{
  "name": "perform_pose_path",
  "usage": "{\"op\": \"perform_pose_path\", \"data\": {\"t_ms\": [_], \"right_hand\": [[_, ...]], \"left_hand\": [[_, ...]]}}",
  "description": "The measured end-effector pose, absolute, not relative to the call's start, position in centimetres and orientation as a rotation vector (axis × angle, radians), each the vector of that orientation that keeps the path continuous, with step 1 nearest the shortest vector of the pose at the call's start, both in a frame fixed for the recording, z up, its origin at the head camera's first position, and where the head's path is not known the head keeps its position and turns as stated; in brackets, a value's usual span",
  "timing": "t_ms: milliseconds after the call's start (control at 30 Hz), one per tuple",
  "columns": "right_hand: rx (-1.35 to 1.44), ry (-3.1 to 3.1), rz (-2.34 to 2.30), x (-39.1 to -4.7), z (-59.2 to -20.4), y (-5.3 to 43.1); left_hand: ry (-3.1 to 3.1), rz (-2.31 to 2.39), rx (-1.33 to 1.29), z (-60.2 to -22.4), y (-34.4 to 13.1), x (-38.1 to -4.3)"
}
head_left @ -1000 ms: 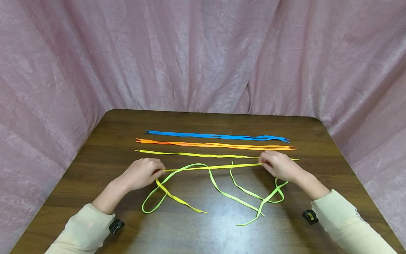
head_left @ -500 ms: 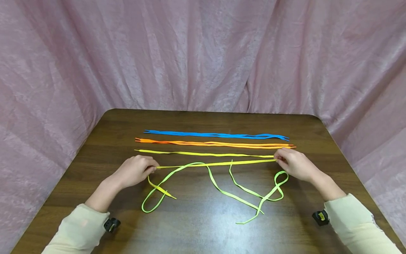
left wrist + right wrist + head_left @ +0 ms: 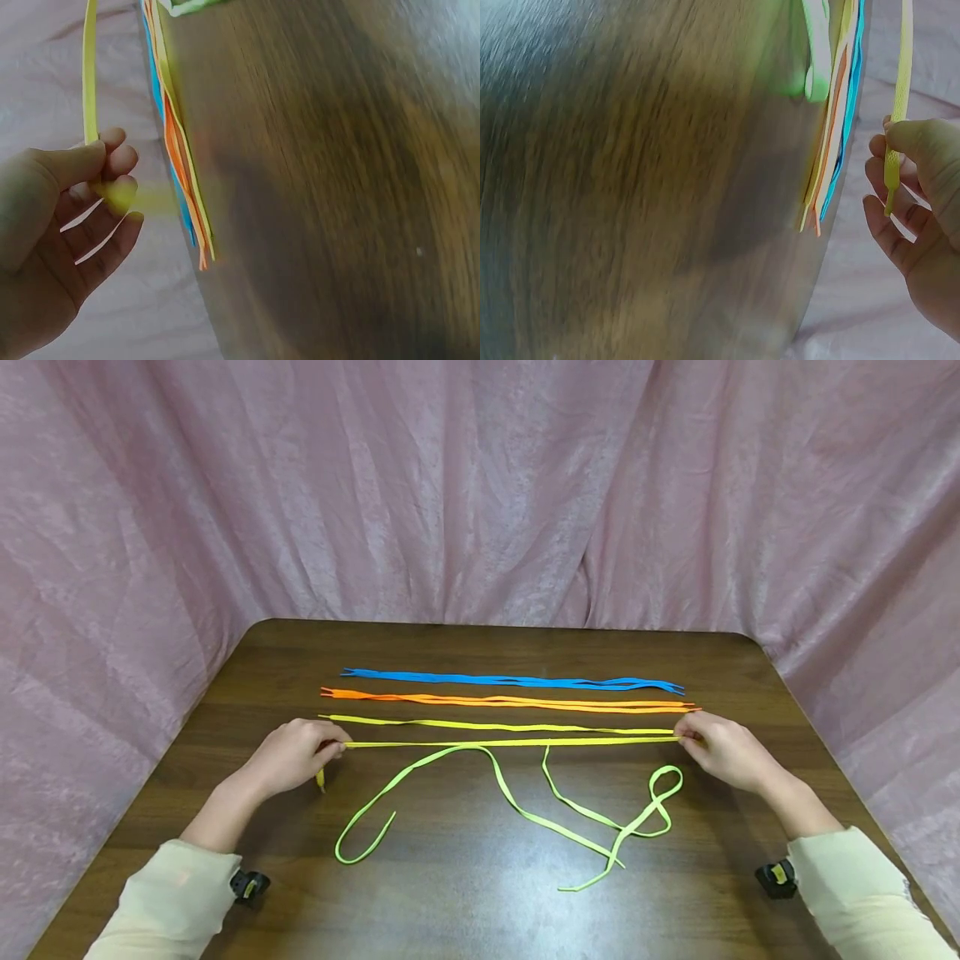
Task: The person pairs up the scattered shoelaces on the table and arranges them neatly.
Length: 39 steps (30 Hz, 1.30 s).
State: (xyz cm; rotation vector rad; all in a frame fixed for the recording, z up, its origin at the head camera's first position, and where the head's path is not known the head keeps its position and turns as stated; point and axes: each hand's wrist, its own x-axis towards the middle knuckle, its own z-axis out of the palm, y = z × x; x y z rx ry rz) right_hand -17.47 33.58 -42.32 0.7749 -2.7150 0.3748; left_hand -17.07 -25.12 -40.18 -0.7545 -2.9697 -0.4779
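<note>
A yellow shoelace (image 3: pixel 510 742) is stretched nearly straight from side to side between my two hands. My left hand (image 3: pixel 291 755) pinches it between thumb and forefinger, and a short tail hangs below the fingers. At the other side my right hand (image 3: pixel 723 750) pinches it close to its end; the tip of that lace (image 3: pixel 891 176) shows below the thumb in the right wrist view. Just beyond, a second yellow shoelace (image 3: pixel 465 725) lies straight on the table, its right end hidden by my right hand. Green shoelaces (image 3: pixel 525 814) lie in loose curves nearer to me.
Behind the yellow lace, orange shoelaces (image 3: pixel 495 700) and blue shoelaces (image 3: pixel 480 679) lie in straight parallel rows on the brown wooden table (image 3: pixel 420 910). A pink curtain (image 3: pixel 480 493) hangs around the table's back and sides.
My hands have moved apart, the left to the left and the right to the right. The held yellow lace now spans longer, and its loose tail at my left hand has become short.
</note>
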Motion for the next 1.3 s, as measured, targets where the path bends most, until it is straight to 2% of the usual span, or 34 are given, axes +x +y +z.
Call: {"op": "perform_pose_path", "data": {"t_ms": [767,1300], "right_hand": [[0.696,-2.674,0.372,-17.8,-43.3,36.8],[0.669,-2.685,0.387,-18.2,-44.2,37.4]], "left_hand": [[-3.001,-0.474,-0.550,-40.9,-28.9,-18.8],[-3.030,-0.447,-0.506,-41.7,-29.9,-20.0]]}}
